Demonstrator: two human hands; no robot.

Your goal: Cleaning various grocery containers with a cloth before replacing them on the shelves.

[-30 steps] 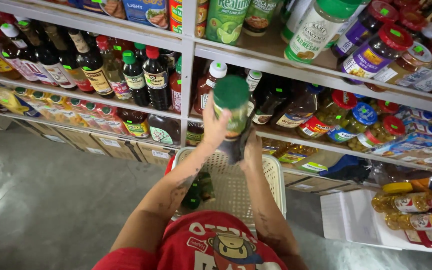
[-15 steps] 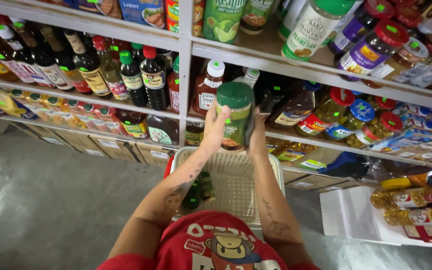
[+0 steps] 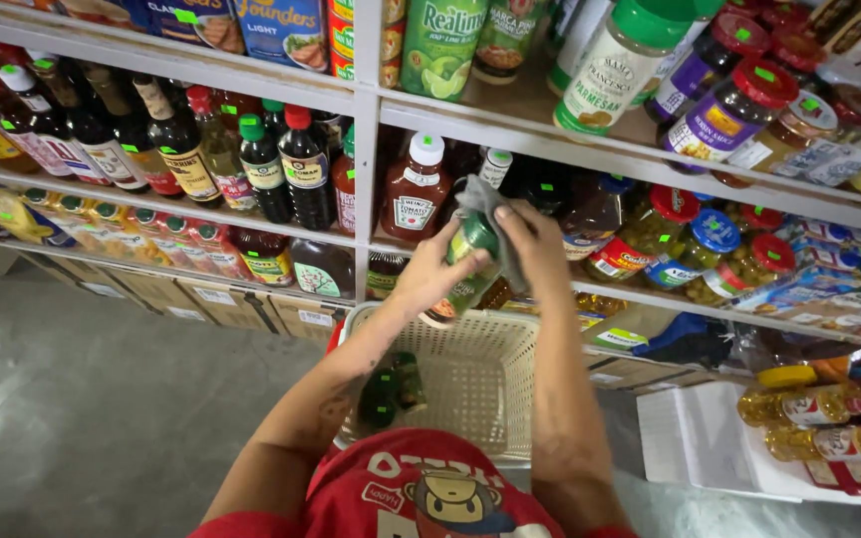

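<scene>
Left hand (image 3: 429, 274) gripping green-labelled jar (image 3: 465, 269) from its side; right hand (image 3: 535, 244) pressing grey cloth (image 3: 490, 214) onto jar top. Jar tilted, held above cream plastic basket (image 3: 475, 374), in front of shelf (image 3: 251, 224) of sauce bottles (image 3: 281, 164).

2 hands (image 3: 430, 274) are showing, 1 green-lidded jar (image 3: 470, 254) is sitting between them, 1 cream basket (image 3: 510, 349) is holding 2 dark green jars (image 3: 391, 389).
</scene>
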